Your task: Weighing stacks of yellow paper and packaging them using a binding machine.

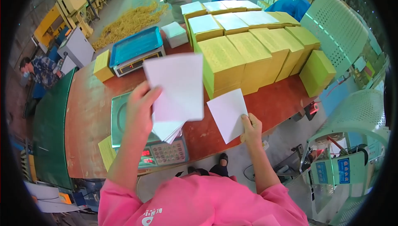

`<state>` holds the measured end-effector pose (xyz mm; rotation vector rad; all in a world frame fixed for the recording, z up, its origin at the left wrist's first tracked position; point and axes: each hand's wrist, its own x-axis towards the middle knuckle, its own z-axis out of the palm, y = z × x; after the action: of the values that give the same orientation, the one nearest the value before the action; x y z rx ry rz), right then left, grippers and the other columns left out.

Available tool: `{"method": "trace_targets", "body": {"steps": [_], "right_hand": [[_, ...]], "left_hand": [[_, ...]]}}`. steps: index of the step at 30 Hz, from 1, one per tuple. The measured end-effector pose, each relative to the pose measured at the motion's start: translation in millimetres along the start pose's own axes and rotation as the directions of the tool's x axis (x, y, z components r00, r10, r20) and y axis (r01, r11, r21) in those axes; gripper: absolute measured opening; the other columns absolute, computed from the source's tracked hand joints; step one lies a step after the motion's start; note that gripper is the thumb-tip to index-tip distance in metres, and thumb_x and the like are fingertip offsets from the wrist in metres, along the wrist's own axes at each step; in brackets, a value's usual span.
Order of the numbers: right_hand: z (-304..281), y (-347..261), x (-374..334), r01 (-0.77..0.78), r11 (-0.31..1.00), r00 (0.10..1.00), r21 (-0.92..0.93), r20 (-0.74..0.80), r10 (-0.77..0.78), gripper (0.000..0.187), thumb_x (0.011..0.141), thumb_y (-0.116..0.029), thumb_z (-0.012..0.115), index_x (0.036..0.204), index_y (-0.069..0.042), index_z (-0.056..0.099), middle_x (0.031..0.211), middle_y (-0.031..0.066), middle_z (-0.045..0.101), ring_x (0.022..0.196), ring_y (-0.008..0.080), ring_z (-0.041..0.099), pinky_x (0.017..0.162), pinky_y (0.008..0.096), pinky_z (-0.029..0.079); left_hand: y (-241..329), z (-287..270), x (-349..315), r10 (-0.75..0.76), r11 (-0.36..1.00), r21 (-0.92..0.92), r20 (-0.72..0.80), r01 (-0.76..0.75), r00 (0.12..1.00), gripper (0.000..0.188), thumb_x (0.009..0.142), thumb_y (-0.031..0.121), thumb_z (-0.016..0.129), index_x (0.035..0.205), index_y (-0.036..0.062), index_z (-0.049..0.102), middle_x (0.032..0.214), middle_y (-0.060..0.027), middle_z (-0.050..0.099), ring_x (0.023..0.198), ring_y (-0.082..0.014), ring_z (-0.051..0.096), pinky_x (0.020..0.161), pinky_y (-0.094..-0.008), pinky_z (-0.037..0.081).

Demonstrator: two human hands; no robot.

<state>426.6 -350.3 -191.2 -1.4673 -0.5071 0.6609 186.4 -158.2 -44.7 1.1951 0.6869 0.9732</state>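
Observation:
My left hand (142, 101) is closed, thumb on top, on the edge of a white paper sheet (177, 87) raised above the table. Below it, more fanned white sheets (166, 130) show over the near scale (168, 152); whether they lie on it or hang from my hand I cannot tell. At the table's front edge my right hand (251, 130) pinches the corner of another white paper (227, 115), held tilted. Whether either piece is one sheet or several is unclear. My left arm hides part of the scale's green pan (119, 118).
Tall stacks of yellow paper (224, 60), some topped with white sheets, fill the table's (286, 101) far right. A second scale with a blue tray (137, 45) stands behind my left hand. Perforated metal machinery (352, 114) is at right. Another person (44, 70) sits far left.

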Motion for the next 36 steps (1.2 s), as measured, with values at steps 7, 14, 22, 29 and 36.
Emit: {"method": "trace_targets", "body": {"steps": [7,14,22,29,36], "right_hand": [[-46,39,67,0.146,0.98,0.986,-0.133,0.103,-0.133,0.031,0.095,-0.014,0.059,0.068,-0.002,0.049,0.058,0.0004,0.042,0.056,0.0075,0.042,0.049,0.0309,0.034],[-65,57,93,0.507,0.788,0.848,-0.35,0.368,-0.381,0.027,0.087,-0.009,0.064,0.066,0.0,0.049,0.06,0.014,0.045,0.052,0.0259,0.046,0.049,0.0383,0.036],[-67,49,96,0.559,0.755,0.806,-0.342,0.438,-0.398,0.023,0.084,-0.01,0.065,0.067,-0.003,0.052,0.063,0.0135,0.051,0.057,0.0331,0.053,0.051,0.0437,0.041],[-68,51,97,0.558,0.761,0.801,-0.332,0.456,-0.389,0.023,0.084,-0.009,0.066,0.066,-0.003,0.052,0.063,0.0134,0.05,0.057,0.0328,0.053,0.051,0.0438,0.041],[-68,47,98,0.565,0.755,0.794,-0.332,0.468,-0.388,0.024,0.083,-0.008,0.065,0.065,-0.003,0.051,0.062,0.013,0.049,0.056,0.0318,0.052,0.051,0.0431,0.041]], "left_hand": [[-54,99,154,0.014,0.987,0.163,-0.055,-0.005,0.998,0.02,0.085,0.004,0.064,0.103,-0.0012,0.056,0.086,-0.0055,0.061,0.077,-0.0128,0.058,0.069,-0.028,0.049],[-66,128,163,0.016,0.83,0.548,-0.22,0.11,0.975,0.031,0.082,0.005,0.065,0.111,0.0022,0.054,0.071,-0.0008,0.056,0.061,-0.0085,0.052,0.048,-0.0252,0.04],[-76,122,166,0.112,0.693,0.721,-0.116,0.006,0.987,0.037,0.084,0.009,0.066,0.118,0.0033,0.051,0.071,0.0006,0.057,0.06,-0.0063,0.048,0.05,-0.0236,0.036],[-80,129,162,0.322,0.433,0.9,-0.095,-0.058,0.942,0.039,0.077,0.012,0.071,0.112,0.0022,0.057,0.069,-0.0096,0.061,0.066,-0.0243,0.062,0.066,-0.0362,0.049],[-77,133,157,0.324,0.338,0.94,-0.073,-0.043,0.943,0.037,0.077,0.014,0.071,0.11,0.0057,0.059,0.068,-0.0092,0.061,0.065,-0.0255,0.062,0.064,-0.0386,0.049]]}}
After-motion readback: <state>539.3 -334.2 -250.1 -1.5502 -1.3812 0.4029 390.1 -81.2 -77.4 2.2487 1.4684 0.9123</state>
